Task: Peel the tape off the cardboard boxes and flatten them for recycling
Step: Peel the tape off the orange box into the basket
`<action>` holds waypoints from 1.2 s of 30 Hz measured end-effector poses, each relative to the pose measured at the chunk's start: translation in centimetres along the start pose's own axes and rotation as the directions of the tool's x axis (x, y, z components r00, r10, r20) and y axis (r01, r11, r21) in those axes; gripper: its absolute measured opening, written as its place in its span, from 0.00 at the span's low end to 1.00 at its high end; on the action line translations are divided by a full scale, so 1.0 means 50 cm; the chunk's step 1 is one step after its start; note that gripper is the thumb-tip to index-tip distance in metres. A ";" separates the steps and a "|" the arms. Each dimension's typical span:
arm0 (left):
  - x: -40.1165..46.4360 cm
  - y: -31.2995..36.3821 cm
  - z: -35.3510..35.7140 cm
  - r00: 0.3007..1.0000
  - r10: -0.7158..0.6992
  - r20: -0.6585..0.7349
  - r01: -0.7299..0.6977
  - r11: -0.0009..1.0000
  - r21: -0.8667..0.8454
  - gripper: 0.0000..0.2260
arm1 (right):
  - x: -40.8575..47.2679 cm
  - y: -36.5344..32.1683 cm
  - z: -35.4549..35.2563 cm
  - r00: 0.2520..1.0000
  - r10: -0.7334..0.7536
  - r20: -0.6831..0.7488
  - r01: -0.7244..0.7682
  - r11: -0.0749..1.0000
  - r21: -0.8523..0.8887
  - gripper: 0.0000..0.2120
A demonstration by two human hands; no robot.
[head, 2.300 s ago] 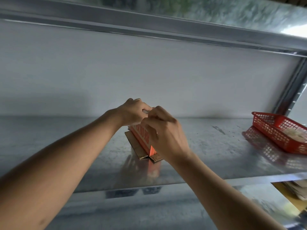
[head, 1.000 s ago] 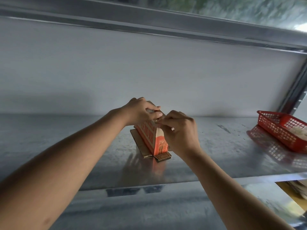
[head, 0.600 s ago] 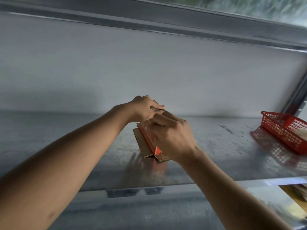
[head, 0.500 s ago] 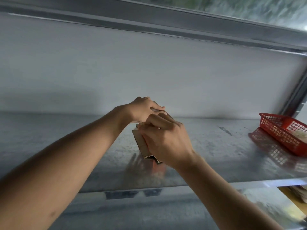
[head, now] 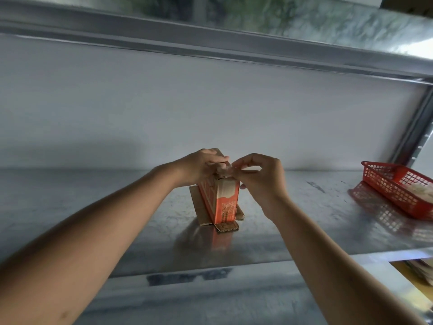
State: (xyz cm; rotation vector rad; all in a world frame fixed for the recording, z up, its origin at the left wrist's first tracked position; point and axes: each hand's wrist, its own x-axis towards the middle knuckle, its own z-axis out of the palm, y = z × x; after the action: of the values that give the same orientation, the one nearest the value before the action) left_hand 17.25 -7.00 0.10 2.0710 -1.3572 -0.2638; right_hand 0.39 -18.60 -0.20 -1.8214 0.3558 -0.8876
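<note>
I see the small orange cardboard box (head: 221, 200) standing upright on the metal shelf (head: 304, 231), its bottom flaps splayed out. My left hand (head: 201, 167) has its grip closed over the box's top. My right hand (head: 260, 177), just right of the box, pinches a crumpled strip of tape (head: 226, 171) at the top edge. A red basket (head: 396, 188) sits far right of the box.

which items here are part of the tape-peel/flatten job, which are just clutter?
In the job:
- orange cardboard box, standing on the metal shelf
- tape at its top edge, partly lifted
- left hand holding the box top
- right hand pinching the tape

Lying about:
- red basket, far right, apart from the box
</note>
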 end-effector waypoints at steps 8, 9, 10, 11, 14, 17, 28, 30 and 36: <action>0.001 0.009 -0.002 1.000 0.012 0.003 -0.012 0.995 0.101 0.15 | 0.028 0.000 -0.006 0.978 -0.203 0.047 0.193 0.800 -0.568 0.06; 0.003 0.008 -0.002 1.000 0.014 0.010 -0.015 0.995 0.094 0.15 | 0.030 -0.001 -0.005 0.974 -0.212 0.075 0.214 0.776 -0.594 0.05; 0.006 0.007 -0.003 1.000 0.022 0.010 -0.023 0.995 0.094 0.16 | 0.032 -0.004 -0.005 0.969 -0.221 0.109 0.240 0.743 -0.625 0.05; 0.006 0.007 -0.002 1.000 0.030 0.009 -0.031 0.994 0.101 0.17 | 0.035 -0.005 -0.003 0.961 -0.230 0.153 0.272 0.704 -0.656 0.04; 0.005 0.002 -0.001 1.000 0.026 0.015 -0.028 0.989 0.144 0.19 | 0.037 -0.013 0.007 0.919 -0.218 0.328 0.394 0.518 -0.759 0.06; 0.006 -0.013 0.000 1.000 0.017 0.002 -0.017 0.986 0.165 0.20 | 0.041 -0.020 0.010 0.895 -0.155 0.419 0.446 0.372 -0.814 0.09; -0.009 0.003 0.008 0.999 -0.022 -0.026 0.020 0.997 -0.075 0.08 | 0.024 -0.070 0.055 0.957 -0.134 0.256 0.284 0.599 -0.749 0.04; -0.008 -0.001 0.010 0.999 -0.007 -0.045 0.006 0.999 -0.031 0.18 | 0.029 -0.072 0.059 0.962 -0.107 0.249 0.261 0.614 -0.745 0.11; -0.004 -0.010 0.016 0.997 -0.047 -0.052 0.052 0.995 0.085 0.12 | 0.040 -0.058 0.059 0.980 -0.038 0.195 0.183 0.557 -0.810 0.04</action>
State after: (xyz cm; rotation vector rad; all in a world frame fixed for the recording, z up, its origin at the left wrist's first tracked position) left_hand 17.13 -7.03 -0.86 2.1705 -1.3096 -0.1752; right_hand 3.39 -16.61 2.62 -2.8138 0.6398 -0.6832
